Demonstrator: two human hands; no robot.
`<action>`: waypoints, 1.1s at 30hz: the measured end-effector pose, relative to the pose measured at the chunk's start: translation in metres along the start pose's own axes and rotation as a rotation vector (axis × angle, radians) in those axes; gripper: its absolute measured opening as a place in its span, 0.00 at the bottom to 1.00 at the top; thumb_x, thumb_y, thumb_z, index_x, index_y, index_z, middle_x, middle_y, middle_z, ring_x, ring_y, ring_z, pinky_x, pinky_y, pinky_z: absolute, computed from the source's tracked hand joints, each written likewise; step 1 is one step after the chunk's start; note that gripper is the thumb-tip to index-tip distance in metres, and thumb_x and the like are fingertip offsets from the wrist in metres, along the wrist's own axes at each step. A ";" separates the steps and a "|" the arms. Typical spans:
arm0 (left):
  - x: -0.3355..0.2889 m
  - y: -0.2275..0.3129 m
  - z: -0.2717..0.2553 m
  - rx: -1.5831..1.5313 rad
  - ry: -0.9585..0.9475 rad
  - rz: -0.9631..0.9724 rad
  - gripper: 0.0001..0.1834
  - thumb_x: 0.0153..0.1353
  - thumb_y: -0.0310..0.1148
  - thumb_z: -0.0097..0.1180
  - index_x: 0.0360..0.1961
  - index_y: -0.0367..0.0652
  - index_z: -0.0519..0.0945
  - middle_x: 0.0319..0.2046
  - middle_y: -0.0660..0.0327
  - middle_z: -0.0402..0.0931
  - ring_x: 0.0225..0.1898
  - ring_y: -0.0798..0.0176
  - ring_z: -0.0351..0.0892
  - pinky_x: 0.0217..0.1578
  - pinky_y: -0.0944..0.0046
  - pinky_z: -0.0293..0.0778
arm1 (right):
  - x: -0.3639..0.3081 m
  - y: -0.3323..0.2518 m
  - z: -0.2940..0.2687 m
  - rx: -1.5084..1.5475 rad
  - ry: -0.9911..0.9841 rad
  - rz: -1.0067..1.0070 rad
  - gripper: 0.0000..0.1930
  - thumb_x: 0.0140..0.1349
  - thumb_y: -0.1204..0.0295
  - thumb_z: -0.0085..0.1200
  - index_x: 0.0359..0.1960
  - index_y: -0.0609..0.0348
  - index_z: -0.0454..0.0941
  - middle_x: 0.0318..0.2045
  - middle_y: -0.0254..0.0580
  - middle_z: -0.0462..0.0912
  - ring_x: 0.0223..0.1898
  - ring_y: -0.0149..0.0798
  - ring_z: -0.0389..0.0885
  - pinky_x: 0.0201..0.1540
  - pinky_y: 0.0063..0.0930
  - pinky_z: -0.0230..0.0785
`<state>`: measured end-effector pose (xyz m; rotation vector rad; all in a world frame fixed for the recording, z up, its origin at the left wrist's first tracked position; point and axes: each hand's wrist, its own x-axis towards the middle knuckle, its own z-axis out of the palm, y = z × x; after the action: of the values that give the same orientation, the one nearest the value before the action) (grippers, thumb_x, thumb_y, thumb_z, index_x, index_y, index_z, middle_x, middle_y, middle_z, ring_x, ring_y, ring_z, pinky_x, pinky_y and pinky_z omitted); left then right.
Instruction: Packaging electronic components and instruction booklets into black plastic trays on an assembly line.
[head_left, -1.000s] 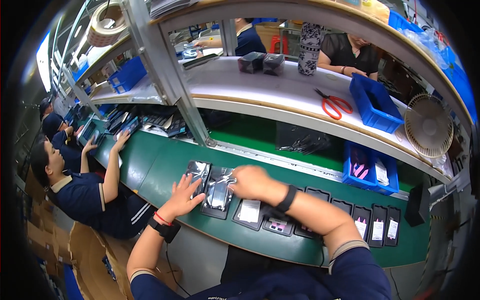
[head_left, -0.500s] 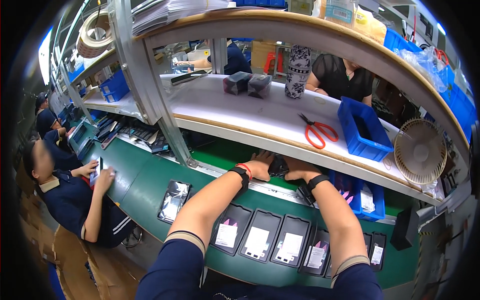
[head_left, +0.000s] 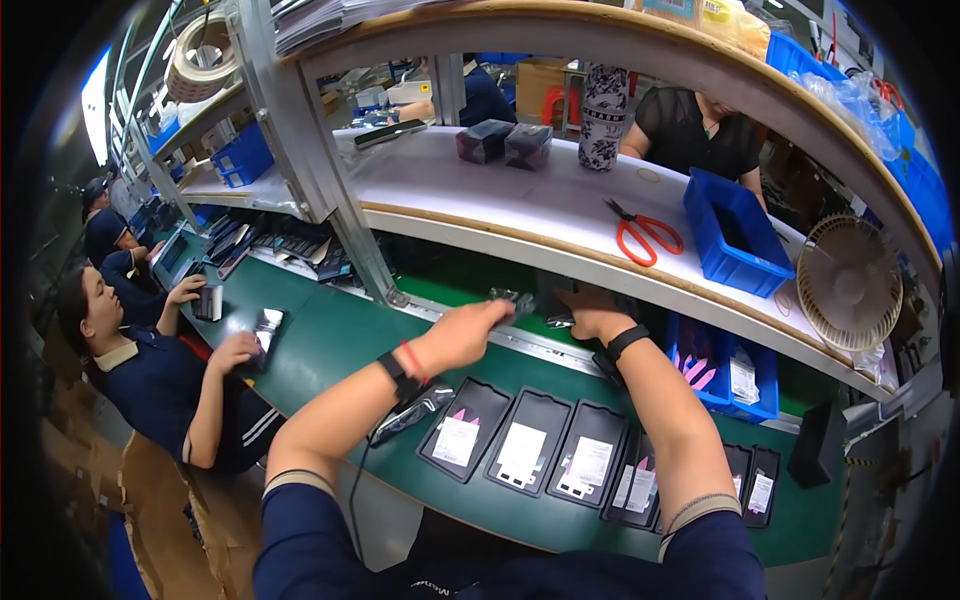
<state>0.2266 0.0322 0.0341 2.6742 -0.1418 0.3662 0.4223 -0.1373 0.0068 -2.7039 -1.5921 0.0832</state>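
My left hand [head_left: 466,336] is closed in a pinch over the rear edge of the green bench, just in front of the shelf. A shiny, crinkled plastic packet [head_left: 514,300] shows at its fingertips. Under the shelf edge my right hand [head_left: 598,314] is closed, its fingers bent against something dark; what they grip is unclear. Glossy film [head_left: 560,321] glints beside them. Below my arms stands a row of black trays [head_left: 478,392] holding white labels [head_left: 523,452] and pink strips. Next to my left forearm lies a shiny black wrapped item [head_left: 410,413].
Overhead, the white shelf [head_left: 470,215] carries red-handled pliers [head_left: 648,232], a blue bin [head_left: 740,235], a fan [head_left: 850,283] and a patterned bottle [head_left: 603,120]. Blue bins [head_left: 764,388] sit beneath it at right. A co-worker [head_left: 140,350] sits at left, one hand by a silver packet [head_left: 266,330].
My left hand has drawn back left and nearer, away from my right hand, with the packet. The silver packet left of my arm has gone; a similar one is now by the co-worker's hand.
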 end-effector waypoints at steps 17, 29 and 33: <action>-0.182 0.036 0.047 0.252 -0.227 -0.015 0.46 0.53 0.65 0.49 0.65 0.44 0.58 0.66 0.44 0.47 0.67 0.39 0.44 0.60 0.33 0.42 | -0.103 -0.086 -0.014 0.033 0.333 -0.264 0.12 0.46 0.76 0.50 0.36 0.61 0.74 0.30 0.48 0.78 0.34 0.50 0.78 0.40 0.39 0.69; -0.154 0.070 0.054 0.222 -0.162 -0.393 0.32 0.56 0.52 0.50 0.63 0.62 0.63 0.67 0.43 0.44 0.68 0.34 0.32 0.55 0.22 0.25 | -0.182 -0.180 0.041 0.447 0.191 -0.270 0.26 0.58 0.54 0.52 0.48 0.66 0.73 0.51 0.61 0.70 0.56 0.59 0.66 0.60 0.49 0.56; -0.160 0.043 0.045 0.221 -0.162 -0.496 0.30 0.56 0.51 0.51 0.62 0.66 0.65 0.67 0.47 0.45 0.68 0.35 0.35 0.56 0.23 0.25 | -0.212 -0.126 0.020 0.439 0.587 -0.020 0.19 0.50 0.62 0.60 0.41 0.61 0.76 0.46 0.54 0.75 0.50 0.55 0.72 0.53 0.48 0.61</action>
<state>0.0766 -0.0192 -0.0319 2.8268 0.5351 0.0060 0.2089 -0.2621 0.0003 -2.1075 -1.2437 -0.2967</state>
